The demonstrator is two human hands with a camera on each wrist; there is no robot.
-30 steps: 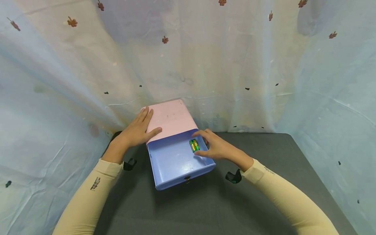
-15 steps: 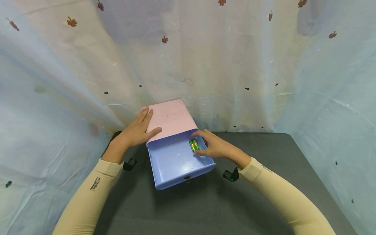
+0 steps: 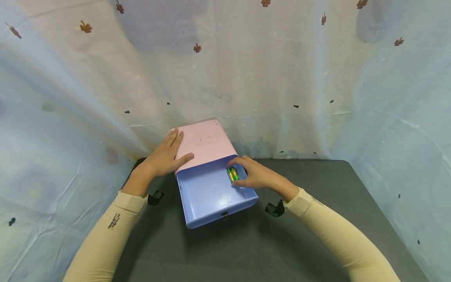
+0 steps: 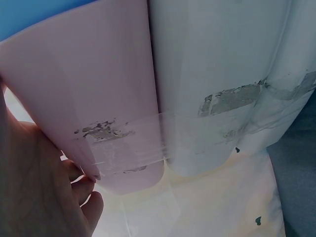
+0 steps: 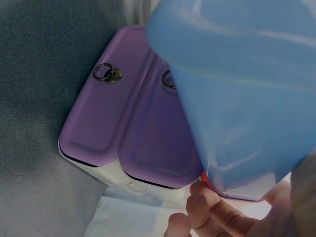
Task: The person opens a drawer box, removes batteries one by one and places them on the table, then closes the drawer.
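Reaching over the right side of the pulled-out blue drawer (image 3: 208, 196), my right hand (image 3: 260, 174) has its thumb and forefinger curved and parted, with two green-and-gold batteries (image 3: 233, 174) lying side by side in the space between them. Whether either tip touches the batteries I cannot tell. They sit inside the drawer near its right wall, just below my forefinger's tip and just above my thumb's.

My left hand (image 3: 160, 158) rests flat on the pink casing (image 3: 206, 143) the drawer slides from; its thumb stands away from the fingers, stretched across the top near the front edge, and the fingers lie along the left edge. Clear tape (image 4: 131, 143), with worn grey patches around it, runs across the casing's side beyond those fingertips and on to the pale casing (image 4: 197, 49) next to it.

From my right wrist I see two purple drawer fronts (image 5: 101, 118) past my fingertips, the farther one bearing a ring pull (image 5: 115, 75). Nearer me than my right fingers, the blue drawer's front carries a dark metal pull (image 3: 224, 214). Below both my hands spreads a dark grey tabletop (image 3: 296, 243); beyond my fingers hangs a pale curtain (image 3: 246, 78) printed with brown leaves.
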